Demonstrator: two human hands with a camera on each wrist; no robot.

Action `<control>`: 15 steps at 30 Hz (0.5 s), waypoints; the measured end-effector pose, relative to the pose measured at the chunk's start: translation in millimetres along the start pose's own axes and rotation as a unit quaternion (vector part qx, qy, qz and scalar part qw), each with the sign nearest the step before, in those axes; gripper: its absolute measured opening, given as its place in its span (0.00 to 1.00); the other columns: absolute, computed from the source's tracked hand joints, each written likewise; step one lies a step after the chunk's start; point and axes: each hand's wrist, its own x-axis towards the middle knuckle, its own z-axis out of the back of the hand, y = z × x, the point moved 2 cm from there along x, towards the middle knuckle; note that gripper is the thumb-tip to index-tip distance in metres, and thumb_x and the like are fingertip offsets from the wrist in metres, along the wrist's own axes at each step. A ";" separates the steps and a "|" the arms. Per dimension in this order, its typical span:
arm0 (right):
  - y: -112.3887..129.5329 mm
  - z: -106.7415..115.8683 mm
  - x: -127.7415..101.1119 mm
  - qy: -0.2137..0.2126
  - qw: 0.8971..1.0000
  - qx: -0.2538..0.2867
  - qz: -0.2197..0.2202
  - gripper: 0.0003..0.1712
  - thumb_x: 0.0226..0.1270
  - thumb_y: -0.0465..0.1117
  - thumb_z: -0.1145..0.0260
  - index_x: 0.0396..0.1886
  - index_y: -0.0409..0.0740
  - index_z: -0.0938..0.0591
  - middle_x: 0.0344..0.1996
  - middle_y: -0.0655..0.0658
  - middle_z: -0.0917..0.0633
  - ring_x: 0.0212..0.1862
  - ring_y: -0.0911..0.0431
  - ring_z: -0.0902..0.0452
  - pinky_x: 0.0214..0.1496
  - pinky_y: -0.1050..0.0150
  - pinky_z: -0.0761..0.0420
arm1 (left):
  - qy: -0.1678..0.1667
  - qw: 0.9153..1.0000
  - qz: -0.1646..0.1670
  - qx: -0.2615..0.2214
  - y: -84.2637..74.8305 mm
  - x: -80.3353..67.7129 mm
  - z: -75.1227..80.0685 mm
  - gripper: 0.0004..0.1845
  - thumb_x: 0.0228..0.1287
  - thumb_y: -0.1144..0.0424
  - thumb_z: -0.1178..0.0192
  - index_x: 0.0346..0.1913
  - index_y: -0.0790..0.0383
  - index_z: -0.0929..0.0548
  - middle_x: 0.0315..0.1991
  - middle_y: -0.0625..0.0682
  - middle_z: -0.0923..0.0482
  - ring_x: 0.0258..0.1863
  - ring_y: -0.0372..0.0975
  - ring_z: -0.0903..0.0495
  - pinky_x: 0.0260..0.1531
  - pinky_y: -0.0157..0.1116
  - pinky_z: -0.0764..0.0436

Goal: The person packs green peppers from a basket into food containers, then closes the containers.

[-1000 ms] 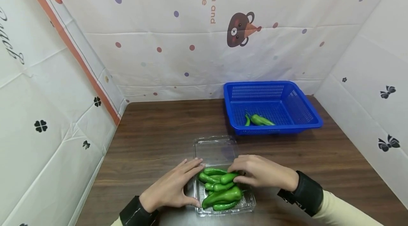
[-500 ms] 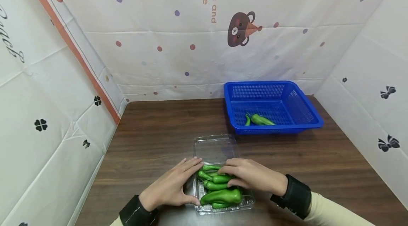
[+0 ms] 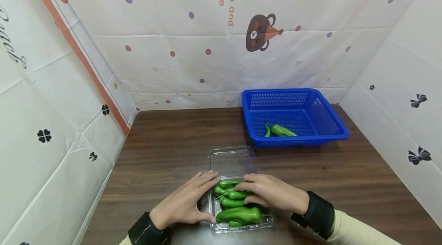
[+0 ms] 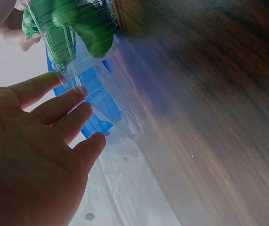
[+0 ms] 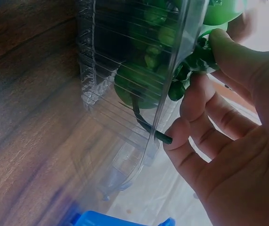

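A clear plastic clamshell box (image 3: 217,210) lies on the brown table (image 3: 165,149) with its lid (image 3: 232,161) folded open behind it. Several green peppers (image 3: 239,214) fill it. My left hand (image 3: 203,199) rests against the box's left side with straight fingers, thumb at the near edge; the left wrist view shows the left hand (image 4: 44,136) flat beside the box wall (image 4: 85,70). My right hand (image 3: 246,193) lies over the pile, fingers curled round one green pepper (image 3: 236,195). In the right wrist view the right hand's fingers (image 5: 195,99) wrap peppers (image 5: 139,80) at the box rim.
A blue mesh basket (image 3: 331,118) stands at the back right of the table, with two green peppers (image 3: 281,130) in it. Printed cloth walls (image 3: 193,45) close off the left, back and right sides. Bare wood lies left of the box and in front of the basket.
My right hand has slid left from the box's right side onto the pile, and the upper peppers have shifted under it. The left hand has stayed put.
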 end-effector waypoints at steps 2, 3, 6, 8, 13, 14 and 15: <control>0.4 -0.4 -0.1 0.002 1.000 -0.001 0.000 0.20 0.72 0.46 0.30 0.61 0.50 0.17 0.39 0.57 0.23 0.35 0.70 0.32 0.38 0.79 0.27 | 0.000 1.000 0.000 0.000 0.1 -0.1 -0.2 0.58 0.52 0.27 0.32 0.77 0.64 0.34 0.77 0.61 0.38 0.77 0.54 0.39 0.73 0.58 0.38; 0.4 -0.7 -0.1 0.002 1.000 -0.002 0.000 0.20 0.72 0.46 0.30 0.61 0.50 0.17 0.39 0.56 0.23 0.35 0.70 0.32 0.38 0.79 0.27 | 0.000 1.000 -0.001 0.000 0.0 -0.1 -0.2 0.58 0.52 0.27 0.32 0.77 0.64 0.34 0.77 0.61 0.38 0.77 0.54 0.39 0.73 0.58 0.38; 0.8 -1.3 0.0 0.001 1.000 -0.003 0.002 0.20 0.72 0.46 0.30 0.61 0.50 0.17 0.39 0.56 0.23 0.35 0.70 0.32 0.38 0.79 0.27 | -0.001 1.000 -0.003 0.000 -0.3 -0.2 -0.1 0.58 0.52 0.27 0.32 0.77 0.64 0.34 0.77 0.62 0.37 0.76 0.54 0.38 0.73 0.58 0.38; 0.9 -1.5 0.0 0.000 1.000 -0.003 0.003 0.20 0.72 0.46 0.30 0.61 0.50 0.17 0.39 0.56 0.23 0.35 0.70 0.32 0.38 0.79 0.27 | -0.002 1.000 -0.004 0.001 -0.5 -0.2 -0.1 0.58 0.52 0.27 0.32 0.77 0.65 0.34 0.77 0.62 0.37 0.76 0.54 0.38 0.73 0.58 0.38; 0.8 -1.6 -0.3 -0.003 1.000 -0.007 0.006 0.20 0.72 0.46 0.30 0.61 0.49 0.17 0.38 0.56 0.23 0.35 0.70 0.32 0.38 0.79 0.26 | -0.005 1.000 -0.004 0.004 -1.0 0.0 0.1 0.58 0.52 0.26 0.33 0.77 0.64 0.33 0.78 0.60 0.38 0.76 0.54 0.38 0.73 0.58 0.37; 0.8 -1.5 -0.4 -0.003 1.000 -0.009 0.006 0.20 0.72 0.46 0.30 0.61 0.49 0.17 0.38 0.56 0.23 0.35 0.70 0.32 0.38 0.79 0.26 | -0.005 1.000 -0.004 0.006 -1.1 0.0 0.2 0.58 0.52 0.26 0.33 0.77 0.64 0.33 0.78 0.60 0.38 0.76 0.54 0.38 0.73 0.58 0.37; 0.7 -1.4 -0.4 -0.003 1.000 -0.010 0.006 0.20 0.72 0.46 0.30 0.61 0.49 0.17 0.38 0.56 0.23 0.35 0.70 0.32 0.38 0.79 0.26 | -0.006 1.000 -0.005 0.007 -1.2 0.2 0.3 0.58 0.52 0.26 0.33 0.77 0.64 0.33 0.77 0.60 0.38 0.76 0.54 0.38 0.73 0.58 0.37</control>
